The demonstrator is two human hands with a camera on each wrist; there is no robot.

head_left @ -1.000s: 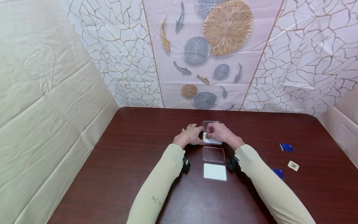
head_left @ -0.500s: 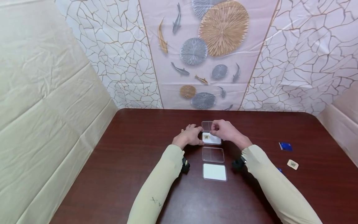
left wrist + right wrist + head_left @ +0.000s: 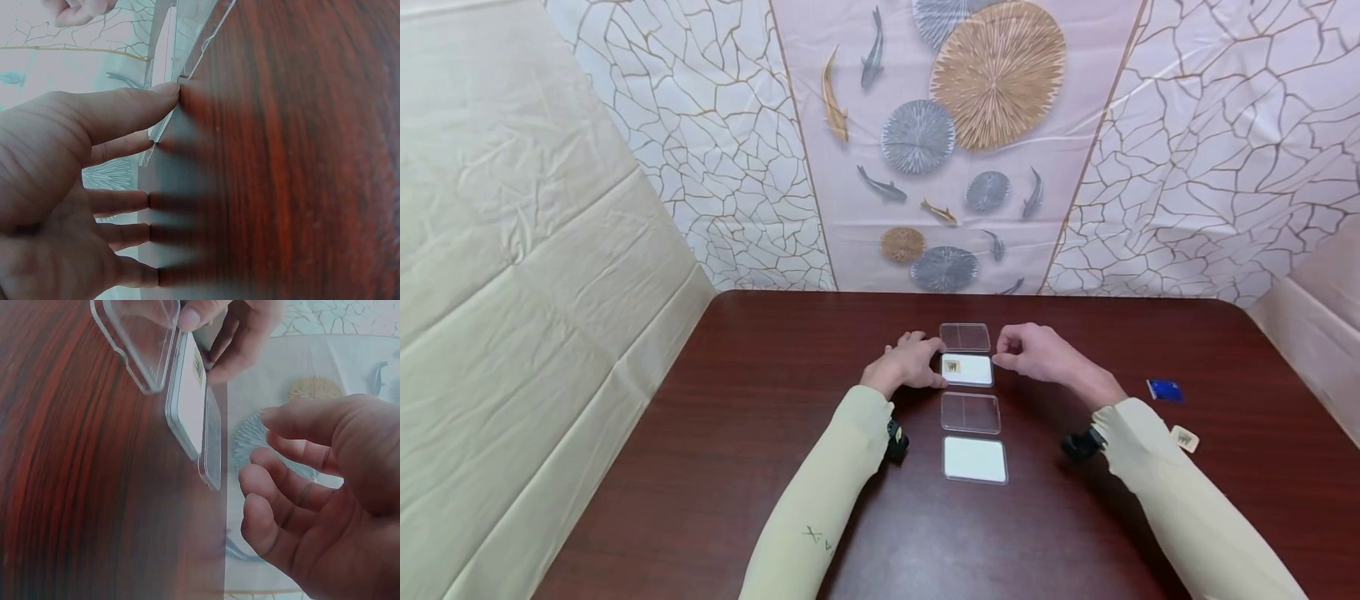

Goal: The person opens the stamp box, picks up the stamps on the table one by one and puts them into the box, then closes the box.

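The left hand (image 3: pixel 910 361) is found spread wide at the left end of the white-backed case (image 3: pixel 977 371); the thumb and forefinger are set against its edge and the remaining fingertips are rested on the table (image 3: pixel 700 483). This placement is judged to be a brace, by which the light case is kept from sliding and its white surface is left uncovered. Inside the case, the small square piece (image 3: pixel 952 367) is seen lying flat on the white surface, towards the end where the left hand is stationed. The right hand (image 3: pixel 1037 352) is held just beyond the opposite end, raised and apart from the case; its fingers are loosely curled with a narrow gap at the tips, and nothing can be seen between them. The far transparent cover (image 3: pixel 966 337) is laid just behind the case and the near transparent cover (image 3: pixel 971 413) just in front, followed by the second white-backed case (image 3: pixel 975 460); a single row is thus formed, presumably so that all parts are kept within reach. The blue packet (image 3: pixel 1165 390) and the pale tile (image 3: pixel 1184 439) are placed well to the right, the latter partly hidden by the sleeve (image 3: pixel 1180 500).
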